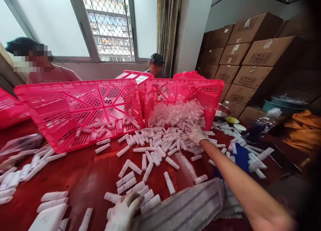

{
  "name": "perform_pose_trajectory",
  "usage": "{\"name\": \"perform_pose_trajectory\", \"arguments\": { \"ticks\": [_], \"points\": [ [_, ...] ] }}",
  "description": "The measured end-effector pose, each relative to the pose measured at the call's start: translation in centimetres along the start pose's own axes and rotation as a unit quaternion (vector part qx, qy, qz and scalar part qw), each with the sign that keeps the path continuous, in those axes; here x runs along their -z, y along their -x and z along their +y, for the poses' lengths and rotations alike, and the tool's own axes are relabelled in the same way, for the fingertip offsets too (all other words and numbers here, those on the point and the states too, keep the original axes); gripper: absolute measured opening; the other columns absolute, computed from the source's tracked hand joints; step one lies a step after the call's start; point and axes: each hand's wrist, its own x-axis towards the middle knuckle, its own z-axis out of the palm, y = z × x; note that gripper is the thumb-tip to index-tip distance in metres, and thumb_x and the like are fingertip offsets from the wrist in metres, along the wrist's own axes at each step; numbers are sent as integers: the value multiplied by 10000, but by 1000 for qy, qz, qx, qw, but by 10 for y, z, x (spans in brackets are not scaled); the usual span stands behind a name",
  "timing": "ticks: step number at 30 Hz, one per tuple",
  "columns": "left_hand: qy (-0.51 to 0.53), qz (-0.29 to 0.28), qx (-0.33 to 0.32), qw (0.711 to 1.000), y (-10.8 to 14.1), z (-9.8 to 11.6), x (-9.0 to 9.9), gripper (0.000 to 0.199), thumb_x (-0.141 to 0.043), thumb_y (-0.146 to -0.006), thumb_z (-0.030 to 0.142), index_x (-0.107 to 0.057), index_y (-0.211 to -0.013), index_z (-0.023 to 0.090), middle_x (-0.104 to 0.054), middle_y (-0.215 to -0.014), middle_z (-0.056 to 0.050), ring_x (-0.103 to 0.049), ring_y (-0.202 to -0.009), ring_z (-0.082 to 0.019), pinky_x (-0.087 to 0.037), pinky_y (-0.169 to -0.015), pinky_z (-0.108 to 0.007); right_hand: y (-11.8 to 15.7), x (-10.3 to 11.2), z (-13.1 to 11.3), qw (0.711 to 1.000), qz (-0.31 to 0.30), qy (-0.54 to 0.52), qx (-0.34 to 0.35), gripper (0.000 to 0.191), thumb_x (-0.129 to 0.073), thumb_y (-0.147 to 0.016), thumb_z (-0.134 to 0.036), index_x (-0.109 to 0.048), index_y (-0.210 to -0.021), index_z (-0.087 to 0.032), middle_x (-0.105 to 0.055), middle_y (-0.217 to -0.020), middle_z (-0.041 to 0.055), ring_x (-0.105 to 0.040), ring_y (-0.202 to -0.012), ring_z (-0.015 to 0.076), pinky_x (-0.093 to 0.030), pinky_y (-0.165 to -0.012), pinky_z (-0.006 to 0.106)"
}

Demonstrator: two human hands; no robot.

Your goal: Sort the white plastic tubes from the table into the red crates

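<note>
My left hand [124, 209], in a whitish glove with dark-smudged fingertips, is low in the view at the near side of the table. Its fingers curl down beside a row of white printed tubes [151, 204]; whatever lies under them is hidden. Further off, my right hand [197, 134], also gloved, reaches into a loose pile of white tubes [160, 142]. Its fingers stretch over the pile, and their tips blend with the tubes there. Behind that pile a pink crate [210, 102] lies on its side, with frosted-looking white pieces [178, 114] spilling out.
Another tipped pink crate [47, 115] holds a few tubes. A white box [48, 219] and more tubes are at left. Striped cloth [185, 206] covers the near edge; a bottle [263, 124] stands right. Two people [54, 74] sit opposite; cartons [258, 53] are stacked behind.
</note>
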Motion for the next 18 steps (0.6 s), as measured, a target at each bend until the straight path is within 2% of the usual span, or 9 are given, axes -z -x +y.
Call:
{"name": "perform_pose_trajectory", "arguments": {
  "ticks": [2,4,8,11,14,16,18],
  "points": [
    [21,0,-32,999,-5,-2,-8,501,-534,-596,86,-627,-1039,301,-701,-967,-17,-671,-819,-202,-583,-656,-262,-7,-14,-21,999,-41,2,30,436,-528,-887,-443,-521,-1238,-185,-474,-1342,101,-459,-1203,265,-346,-1023,519],
    [44,-11,-34,998,-9,2,-9,482,-524,-617,81,-629,-1039,289,-697,-971,-25,-666,-830,-195,-581,-692,-260,-5,-26,-38,995,-79,-1,55,451,-536,-873,-468,-541,-1227,-189,-479,-1340,102,-459,-1198,271,-346,-1013,520],
    [87,-44,25,995,-13,18,4,437,-559,-693,94,-616,-1087,274,-676,-1023,-59,-646,-898,-214,-573,-774,-301,24,-35,-48,989,-104,-22,103,386,-455,-899,-464,-630,-1150,-229,-533,-1297,84,-466,-1171,270,-337,-1002,475],
    [113,-50,77,989,-11,24,14,385,-606,-726,122,-612,-1085,263,-662,-1042,-74,-634,-927,-231,-567,-792,-331,57,-22,-38,986,-90,-54,126,371,-468,-890,-439,-643,-1146,-235,-539,-1308,73,-439,-1198,278,-315,-1029,459],
    [109,-37,120,986,-12,28,22,303,-667,-728,179,-629,-1019,255,-644,-1053,-68,-626,-947,-235,-558,-806,-345,95,3,-32,987,-45,-99,118,386,-503,-876,-418,-629,-1149,-176,-543,-1294,107,-428,-1216,270,-328,-1045,428],
    [108,-43,140,983,-19,33,28,224,-669,-750,248,-641,-972,254,-639,-1046,-61,-624,-942,-230,-556,-795,-341,124,19,-38,986,-9,-135,92,354,-468,-898,-406,-635,-1080,-152,-618,-1147,117,-520,-1100,234,-411,-972,373],
    [116,-76,158,978,-33,44,37,221,-625,-792,277,-633,-1011,251,-622,-1094,-65,-604,-994,-229,-541,-833,-351,153,29,-54,984,-15,-173,52,324,-424,-920,-412,-639,-984,-179,-670,-943,78,-605,-878,194,-489,-792,313]
  ]
}}
